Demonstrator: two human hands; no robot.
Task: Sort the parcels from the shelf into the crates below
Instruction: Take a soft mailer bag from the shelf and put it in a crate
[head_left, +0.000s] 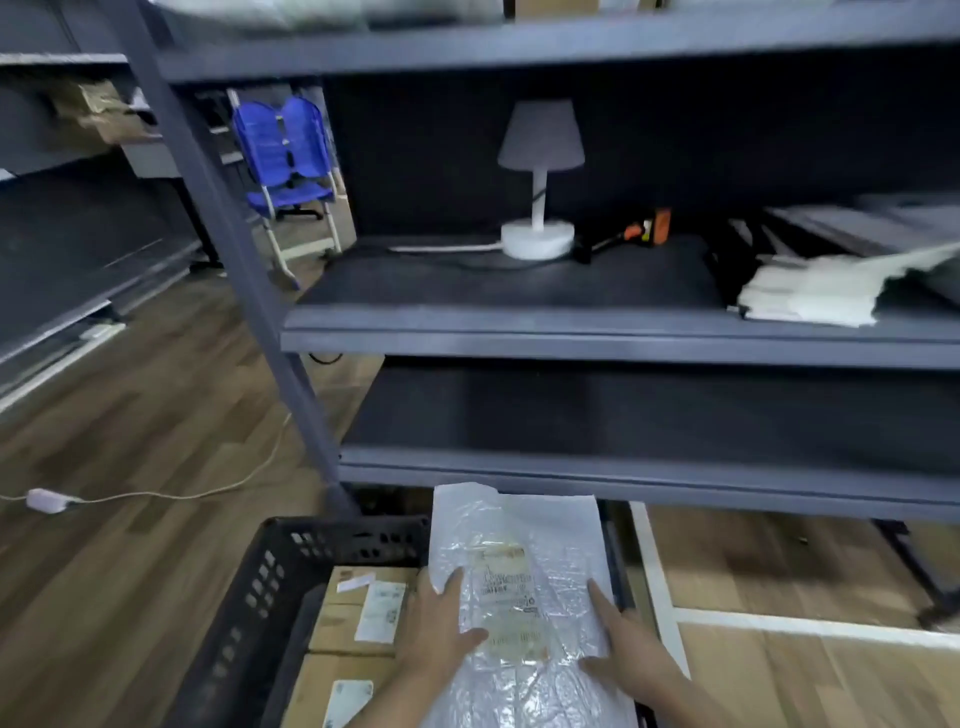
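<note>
We see the clear-wrapped parcel (519, 561) over the right side of the black crate (270, 587), far edge up at the lowest shelf rail (675, 480), left edge overlapping the cardboard boxes (353, 613) inside. Left hand (441, 623) and right hand (631, 647) rest flat on it, each grip released (fingers straight). Open wood floor (130, 415) lies left of the crate, crossed by a thin cable (156, 496).

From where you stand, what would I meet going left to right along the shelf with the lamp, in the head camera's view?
white cable → table lamp → orange-and-black tool → stack of white parcels
</note>
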